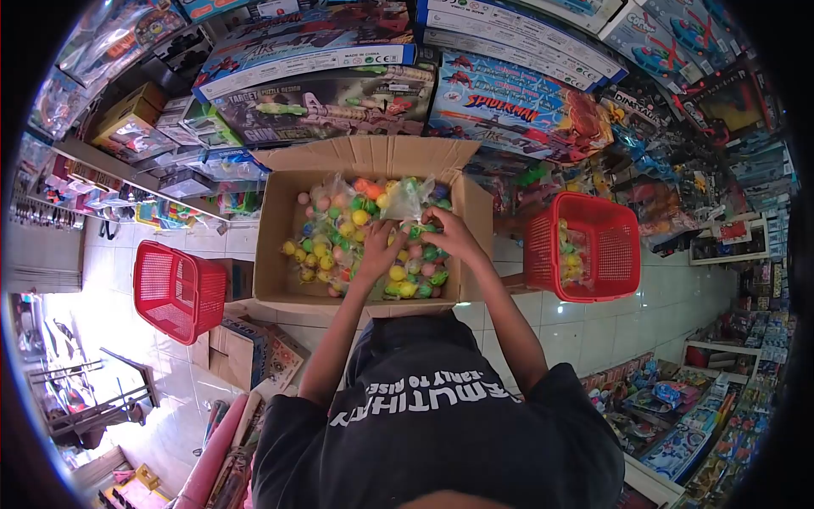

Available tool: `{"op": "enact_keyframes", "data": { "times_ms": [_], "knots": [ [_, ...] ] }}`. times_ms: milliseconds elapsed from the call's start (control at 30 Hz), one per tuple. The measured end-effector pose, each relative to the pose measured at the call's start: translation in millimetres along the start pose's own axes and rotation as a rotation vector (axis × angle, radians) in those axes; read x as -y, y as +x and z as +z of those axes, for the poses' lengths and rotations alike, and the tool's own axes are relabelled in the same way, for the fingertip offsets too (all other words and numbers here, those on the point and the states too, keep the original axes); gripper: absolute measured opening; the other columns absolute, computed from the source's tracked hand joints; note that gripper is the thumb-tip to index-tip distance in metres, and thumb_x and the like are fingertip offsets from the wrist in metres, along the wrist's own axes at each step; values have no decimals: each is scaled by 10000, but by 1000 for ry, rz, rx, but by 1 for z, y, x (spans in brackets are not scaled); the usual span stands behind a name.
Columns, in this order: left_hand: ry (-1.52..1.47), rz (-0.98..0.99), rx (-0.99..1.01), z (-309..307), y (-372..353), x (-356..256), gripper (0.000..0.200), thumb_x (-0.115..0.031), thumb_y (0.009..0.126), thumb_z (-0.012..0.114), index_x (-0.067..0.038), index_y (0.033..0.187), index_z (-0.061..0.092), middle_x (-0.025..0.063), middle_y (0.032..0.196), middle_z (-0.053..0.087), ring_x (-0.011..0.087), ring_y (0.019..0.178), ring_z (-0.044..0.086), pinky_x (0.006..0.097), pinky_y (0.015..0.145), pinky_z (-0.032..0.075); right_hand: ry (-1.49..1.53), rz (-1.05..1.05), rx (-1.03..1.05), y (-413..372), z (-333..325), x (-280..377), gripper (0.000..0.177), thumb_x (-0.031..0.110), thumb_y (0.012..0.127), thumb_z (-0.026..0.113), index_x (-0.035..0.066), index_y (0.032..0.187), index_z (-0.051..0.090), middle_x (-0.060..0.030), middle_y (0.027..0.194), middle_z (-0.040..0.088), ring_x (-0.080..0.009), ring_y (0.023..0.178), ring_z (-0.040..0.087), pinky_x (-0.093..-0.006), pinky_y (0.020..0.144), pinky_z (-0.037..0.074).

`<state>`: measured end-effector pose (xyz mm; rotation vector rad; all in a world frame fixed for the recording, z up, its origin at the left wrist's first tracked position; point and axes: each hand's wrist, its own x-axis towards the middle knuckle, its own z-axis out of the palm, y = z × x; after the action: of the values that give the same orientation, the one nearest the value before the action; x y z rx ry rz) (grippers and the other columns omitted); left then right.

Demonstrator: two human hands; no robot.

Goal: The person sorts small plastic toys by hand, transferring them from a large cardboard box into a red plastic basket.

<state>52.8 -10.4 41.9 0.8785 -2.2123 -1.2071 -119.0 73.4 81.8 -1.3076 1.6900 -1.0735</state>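
A large open cardboard box (pixel 366 153) stands in front of me, filled with small coloured balls in clear plastic bags (pixel 322 246). Both my hands are inside it, over the balls. My left hand (pixel 383 246) lies on the balls near the middle, its fingers bent; whether it grips anything is too small to tell. Just to its right, my right hand (pixel 451 236) has thumb and fingers drawn together at a clear plastic bag (pixel 409 202). What exactly its fingertips pinch cannot be made out.
A red basket (pixel 180 293) is on the left. Another red basket (pixel 623 254), on the right, holds some bagged balls. Boxed toys (pixel 517 102) are stacked behind the cardboard box. Flattened cardboard (pixel 233 352) lies at lower left, and shelves of toys line both sides.
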Motion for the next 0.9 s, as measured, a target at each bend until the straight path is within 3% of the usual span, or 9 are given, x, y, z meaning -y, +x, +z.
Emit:
{"op": "enact_keyframes", "data": {
  "times_ms": [33, 100, 167, 200, 300, 433, 733, 833, 900],
  "knots": [
    [-2, 4, 2, -9, -3, -8, 353, -261, 849, 532, -9, 1095, 532, 159, 1057, 518, 285, 1017, 473, 369, 900, 342, 68, 48, 51, -2, 5, 6, 250, 77, 688, 617, 19, 900, 497, -82, 850, 549, -180, 825, 553, -304, 732, 436],
    [-469, -285, 229, -24, -7, -20, 390, -296, 878, 513, 3, 1128, 516, 116, 1072, 540, 221, 999, 504, 326, 879, 363, 131, 90, 103, -3, 18, 9, 243, 72, 697, 615, 19, 903, 496, -65, 851, 549, -156, 839, 550, -296, 735, 437],
    [-534, -307, 245, -27, -10, -11, 393, -301, 886, 504, -4, 1143, 511, 97, 1083, 539, 190, 990, 509, 320, 847, 399, 247, 93, 187, -1, 34, 3, 227, 33, 764, 575, 44, 972, 485, 1, 822, 506, -66, 766, 513, -244, 592, 467],
    [-598, -336, 268, -27, -12, -4, 397, -307, 893, 496, -12, 1158, 506, 79, 1094, 539, 160, 981, 515, 314, 815, 435, 219, 1, 209, 1, 38, 5, 241, 28, 779, 572, 47, 1001, 482, 7, 852, 515, -54, 773, 513, -243, 602, 464],
    [-727, -389, 167, -24, -14, 18, 377, -294, 896, 489, -26, 1160, 511, 67, 1084, 536, 148, 951, 529, 299, 730, 502, 310, 112, 210, 0, 48, 19, 245, 47, 798, 582, 45, 1026, 492, -2, 893, 531, -60, 804, 520, -236, 657, 458],
    [-817, -421, 112, -31, -22, 11, 358, -279, 895, 491, -33, 1153, 517, 63, 1076, 535, 146, 926, 539, 297, 675, 540, 337, 66, 198, 1, 68, -3, 238, 75, 827, 573, 45, 1051, 502, -8, 939, 544, -60, 836, 521, -221, 711, 437],
    [-699, -449, 129, -20, -30, 45, 318, -267, 897, 488, -23, 1091, 555, 66, 1041, 545, 147, 943, 530, 297, 670, 538, 226, 13, 69, -12, 95, -41, 264, 126, 817, 577, 17, 1045, 501, -91, 988, 547, -181, 896, 555, -301, 750, 439],
    [-569, -367, 46, -12, -29, 57, 278, -234, 898, 486, -7, 1024, 585, 62, 950, 584, 124, 848, 545, 274, 645, 519, -67, -41, -92, -18, 93, -53, 323, 153, 770, 620, 30, 1038, 490, -118, 974, 532, -243, 936, 546, -353, 749, 449],
    [-647, -360, 10, -13, -30, 57, 271, -229, 896, 488, 1, 982, 601, 62, 918, 593, 120, 837, 543, 268, 645, 508, -486, 164, -8, -27, 87, -52, 377, 183, 731, 649, 46, 1041, 482, -141, 1013, 505, -293, 985, 522, -398, 769, 452]
  ]
}}
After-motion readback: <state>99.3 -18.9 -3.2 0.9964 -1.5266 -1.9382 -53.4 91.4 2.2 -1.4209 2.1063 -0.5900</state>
